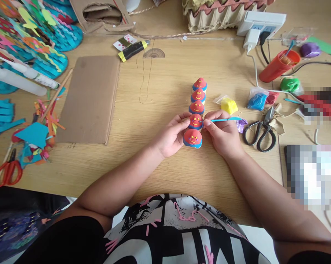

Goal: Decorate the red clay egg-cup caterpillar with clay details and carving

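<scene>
A row of several joined egg-carton cups (192, 137) runs away from me on the table, each capped in red clay with a blue band and a yellow smiling face. My left hand (174, 136) is closed on the row's left side, its fingers gripping near the second cup from the front. On the other side, my right hand (223, 134) pinches a blue plastic clay tool (228, 119). The tool's tip touches or nearly touches the face of that second cup, and its flat blade points right. Small purple marks show on the cheeks of the nearest face.
Black-handled scissors (260, 134) lie right of my right hand, near bagged yellow clay (229, 105) and blue clay (257, 100). A red cup (280, 66) leans farther back. To the left are a cardboard sheet (88, 99), paper scraps (35, 134) and red scissors (8, 170).
</scene>
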The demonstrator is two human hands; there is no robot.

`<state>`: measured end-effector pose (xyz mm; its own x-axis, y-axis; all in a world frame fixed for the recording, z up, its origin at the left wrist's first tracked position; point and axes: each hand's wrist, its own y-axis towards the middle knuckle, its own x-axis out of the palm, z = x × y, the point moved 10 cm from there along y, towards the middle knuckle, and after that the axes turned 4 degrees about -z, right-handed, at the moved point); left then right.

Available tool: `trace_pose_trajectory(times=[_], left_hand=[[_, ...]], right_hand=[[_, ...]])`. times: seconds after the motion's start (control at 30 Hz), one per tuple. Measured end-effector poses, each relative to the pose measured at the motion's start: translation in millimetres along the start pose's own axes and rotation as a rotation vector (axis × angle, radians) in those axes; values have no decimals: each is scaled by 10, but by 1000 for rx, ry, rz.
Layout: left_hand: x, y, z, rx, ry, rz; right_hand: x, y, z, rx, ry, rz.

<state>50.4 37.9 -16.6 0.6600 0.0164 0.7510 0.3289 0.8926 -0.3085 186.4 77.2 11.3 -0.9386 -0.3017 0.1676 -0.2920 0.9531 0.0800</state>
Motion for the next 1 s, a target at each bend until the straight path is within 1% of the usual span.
trace_pose_trajectory(times=[0.13, 0.47, 0.7, 1.0], left_hand=[[1, -3, 4, 2, 2, 3], [-20, -14, -1, -13, -10, 55], [-3, -15, -4, -13, -26, 44], [-14, -16, -8, -15, -15, 46]], right_hand=[[9, 1, -2, -2, 32, -7], [14, 0, -22, -7, -12, -7], [16, 12, -35, -33, -4, -6], [10, 11, -26, -20, -11, -7]])
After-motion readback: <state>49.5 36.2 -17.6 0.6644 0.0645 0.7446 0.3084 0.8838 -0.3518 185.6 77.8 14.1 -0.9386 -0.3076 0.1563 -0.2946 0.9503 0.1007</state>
